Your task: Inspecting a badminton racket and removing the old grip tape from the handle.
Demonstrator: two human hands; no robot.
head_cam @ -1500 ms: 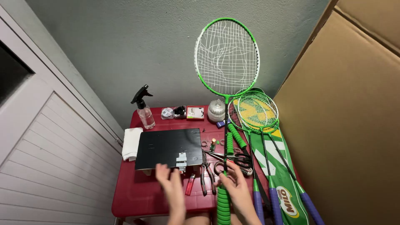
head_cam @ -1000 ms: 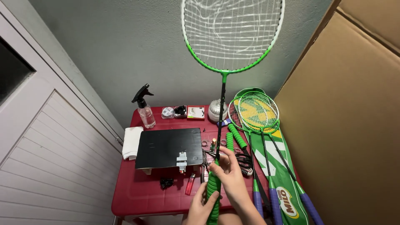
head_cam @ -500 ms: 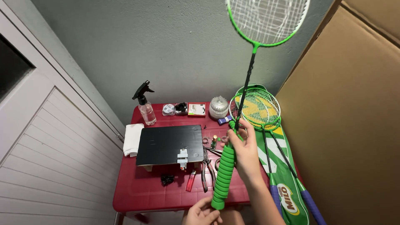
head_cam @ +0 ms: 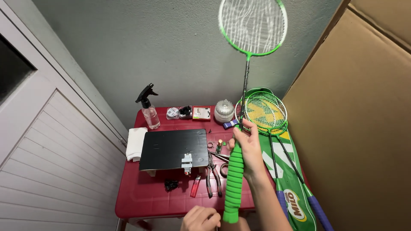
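My right hand (head_cam: 247, 147) is closed around a green badminton racket, gripping where the green wrapped handle (head_cam: 233, 184) meets the thin shaft. The racket stands nearly upright over the red table (head_cam: 141, 199), and its white-strung head (head_cam: 252, 25) is high against the grey wall. My left hand (head_cam: 200, 219) is curled at the bottom edge of the view, just left of the handle's butt end. I see nothing in it, and whether it touches the handle is unclear.
On the table lie a black board (head_cam: 173, 147), a spray bottle (head_cam: 150, 110), a white cloth (head_cam: 136, 143), pliers (head_cam: 212, 177), a red lighter (head_cam: 195, 186) and a lidded jar (head_cam: 224, 111). Two more rackets (head_cam: 265, 113) rest on a green bag (head_cam: 293, 192). Cardboard (head_cam: 355, 128) stands at the right, and a white door (head_cam: 43, 171) at the left.
The racket was lifted off the table and raised upright. My right hand slid up to the top of the grip, my left hand dropped to the butt end, and the head swung slightly left.
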